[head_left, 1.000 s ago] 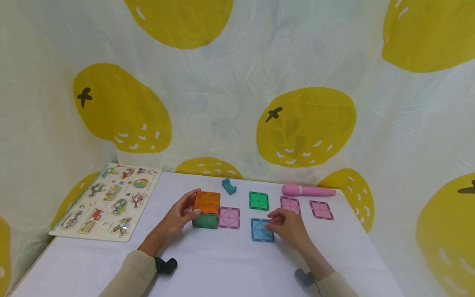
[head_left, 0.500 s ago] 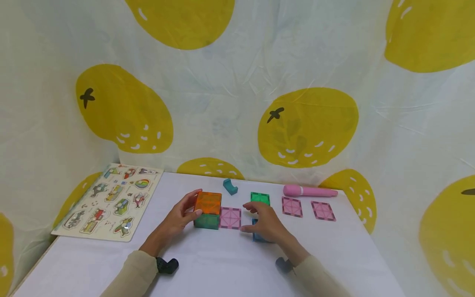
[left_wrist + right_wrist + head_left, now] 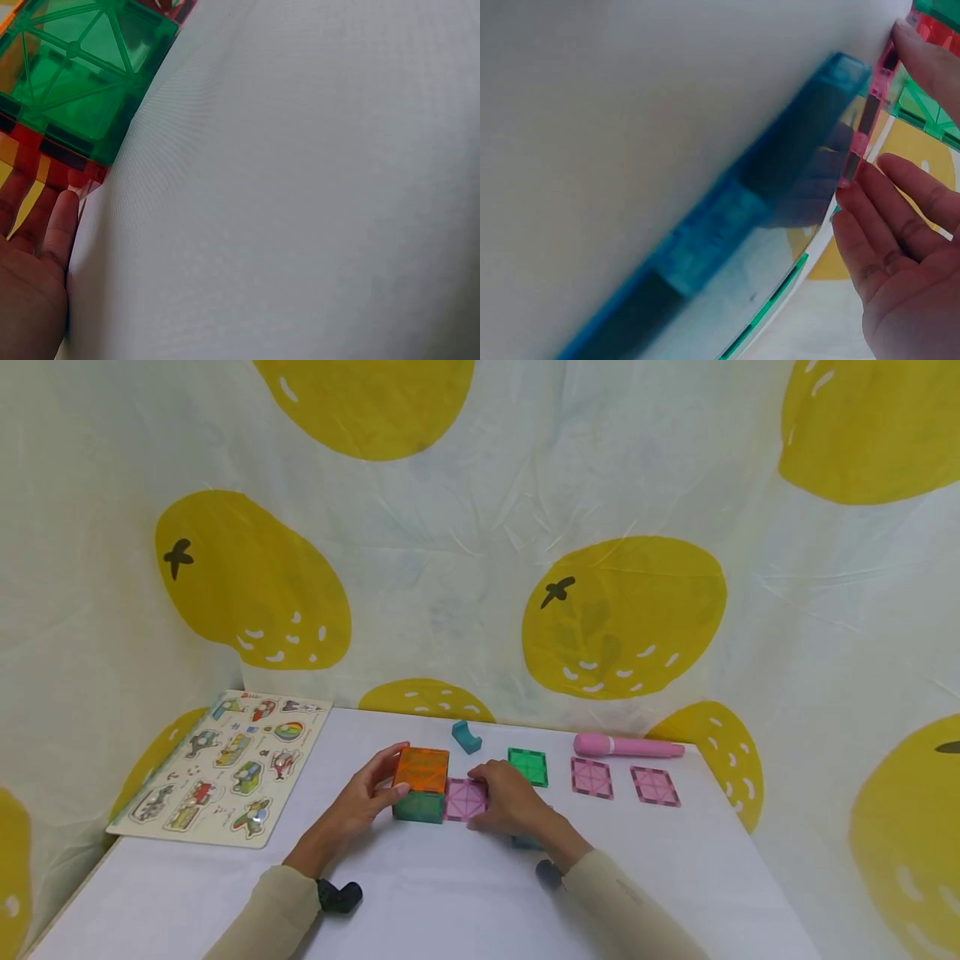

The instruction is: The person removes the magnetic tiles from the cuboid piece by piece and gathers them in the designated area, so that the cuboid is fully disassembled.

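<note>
My left hand holds a small box of magnetic tiles from its left side, fingers toward the back and thumb at the front. The box has an orange tile on top and a green tile in front; a red tile shows on its side in the left wrist view. A pink tile lies flat against the box's right side. My right hand grips that pink tile by its edges, thumb at the near edge and fingers at the far one. My right forearm partly hides a blue tile.
Behind lie a loose green tile, two pink tiles toward the right, a teal curved block and a pink wand-shaped thing. A picture puzzle board lies at the left. Patterned cloth hangs behind the table.
My right hand has moved left from the blue tile, over it, to the pink tile beside the box and now grips it. My left hand keeps its hold on the box.
</note>
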Demonstrator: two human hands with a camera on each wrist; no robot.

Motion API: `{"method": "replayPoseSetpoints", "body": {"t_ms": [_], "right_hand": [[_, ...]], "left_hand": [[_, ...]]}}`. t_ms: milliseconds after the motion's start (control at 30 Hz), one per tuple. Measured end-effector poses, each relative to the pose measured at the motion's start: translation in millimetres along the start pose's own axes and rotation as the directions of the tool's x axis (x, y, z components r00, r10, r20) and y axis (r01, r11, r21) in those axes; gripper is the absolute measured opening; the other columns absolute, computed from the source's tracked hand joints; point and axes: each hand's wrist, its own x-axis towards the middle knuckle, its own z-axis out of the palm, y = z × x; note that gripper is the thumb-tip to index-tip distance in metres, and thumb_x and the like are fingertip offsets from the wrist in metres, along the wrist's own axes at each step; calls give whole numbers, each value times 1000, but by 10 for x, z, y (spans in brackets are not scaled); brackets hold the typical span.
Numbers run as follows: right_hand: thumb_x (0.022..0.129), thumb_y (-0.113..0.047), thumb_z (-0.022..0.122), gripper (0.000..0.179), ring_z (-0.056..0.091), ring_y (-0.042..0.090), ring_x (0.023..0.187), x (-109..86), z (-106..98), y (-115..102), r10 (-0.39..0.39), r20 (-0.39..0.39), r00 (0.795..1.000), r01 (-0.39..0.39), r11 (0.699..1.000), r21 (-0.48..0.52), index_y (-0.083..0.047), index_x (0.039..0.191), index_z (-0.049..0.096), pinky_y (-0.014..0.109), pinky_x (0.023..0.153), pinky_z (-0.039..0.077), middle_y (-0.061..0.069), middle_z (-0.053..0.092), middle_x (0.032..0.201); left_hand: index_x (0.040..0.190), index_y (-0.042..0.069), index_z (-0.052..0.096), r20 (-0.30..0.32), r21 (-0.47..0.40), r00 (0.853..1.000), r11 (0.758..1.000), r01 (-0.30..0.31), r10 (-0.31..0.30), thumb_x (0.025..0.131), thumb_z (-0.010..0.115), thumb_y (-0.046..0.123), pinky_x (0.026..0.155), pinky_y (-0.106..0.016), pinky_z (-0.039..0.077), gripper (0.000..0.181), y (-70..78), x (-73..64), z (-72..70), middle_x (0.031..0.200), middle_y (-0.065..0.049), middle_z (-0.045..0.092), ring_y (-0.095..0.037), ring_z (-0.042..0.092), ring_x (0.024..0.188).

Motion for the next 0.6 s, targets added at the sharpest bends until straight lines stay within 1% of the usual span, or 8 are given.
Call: {"method": "replayPoseSetpoints", "body": {"t_ms": [100, 267, 367, 467, 600], "right_hand": [[79, -37, 95, 72, 57, 18, 121, 10, -13, -1, -18, -11, 1000, 17, 1000, -24, -12, 140, 66, 43, 111, 55, 0, 68, 126], [76, -39, 97, 71, 57, 18, 118, -39, -31, -19, 13, -60, 998, -16, 998, -55, -12, 136, 70, 42, 107, 58, 1, 67, 123], [75, -38, 98, 72, 58, 18, 119, -81, -57, -14, 35, -94, 995, -40, 998, -56, -13, 137, 70, 41, 105, 59, 2, 66, 125], [75, -35, 98, 71, 59, 20, 121, -135, -125, 4, 57, -110, 992, -59, 998, -15, -14, 136, 70, 44, 105, 60, 3, 66, 126], [75, -33, 99, 69, 58, 27, 133, -230, -230, 86, 84, -140, 987, -84, 996, 10, -15, 136, 71, 52, 112, 55, 5, 64, 138]], "left_hand": [[158, 49, 39, 2, -2, 1000, 1000, 0, 0, 94, 79, 46, 127, -56, 36, 75, -6, 6, 3, 170, 0, 40, -32, 33, 161], [158, 49, 39, 4, 1, 1000, 1000, 1, -1, 95, 79, 46, 127, -57, 36, 75, 0, 2, 9, 170, -1, 40, -33, 33, 161], [159, 48, 38, -1, 4, 1000, 1000, 2, -2, 95, 79, 46, 127, -57, 37, 76, 10, -6, 14, 170, -1, 39, -33, 34, 160], [161, 45, 37, -5, 10, 1000, 1000, 1, -1, 96, 78, 45, 127, -57, 36, 77, 15, -11, 14, 171, -2, 39, -33, 33, 160], [161, 45, 38, -12, 10, 1000, 1000, 5, -5, 96, 78, 44, 127, -56, 36, 77, 12, -10, 9, 170, -1, 40, -33, 35, 160]]}}
